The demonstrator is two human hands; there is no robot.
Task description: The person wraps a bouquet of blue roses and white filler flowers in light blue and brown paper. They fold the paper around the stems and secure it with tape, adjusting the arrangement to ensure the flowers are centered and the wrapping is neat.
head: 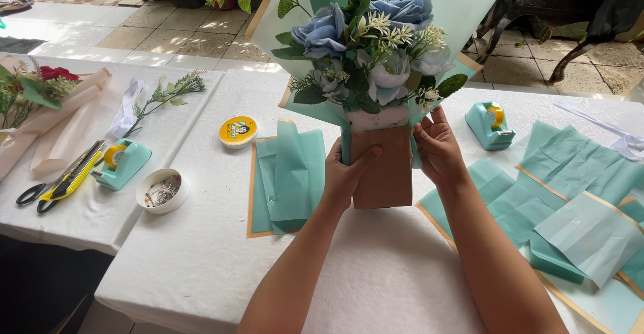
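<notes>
The person holds a bouquet [376, 45] upright over the middle of the white table [201, 260], with both hands clasped round its brown paper base [386, 170]. The left hand [345, 173] wraps the base from the nine o'clock side, thumb across the front and fingers curled behind, closed firmly on it. The right hand [436, 146] grips from three o'clock, a little higher, its thumb pressing where the brown paper meets the teal wrapping paper [463, 5]; it too is closed on the base. Holding from both sides likely keeps the wrap tight and the blue flowers facing the person.

A folded teal sheet [285, 176] lies flat on the table at nine o'clock from the base, just beside the left hand. More cut teal sheets [570, 200] are spread from three to five o'clock, overlapping one another, probably laid out within easy reach. A teal tape dispenser [491, 125] sits at two o'clock, near the right hand.

A round yellow tin [237, 131] rests at ten o'clock. Farther off at nine o'clock, on a second table, are another tape dispenser [121, 162], a small white dish [162, 190] of what look like pins, scissors [33, 193] and a yellow cutter [74, 176] lying side by side. A loose green sprig [168, 94] and a white ribbon [126, 109] lie beyond them, and a red flower in pale paper [54, 76] sits at the far left edge.
</notes>
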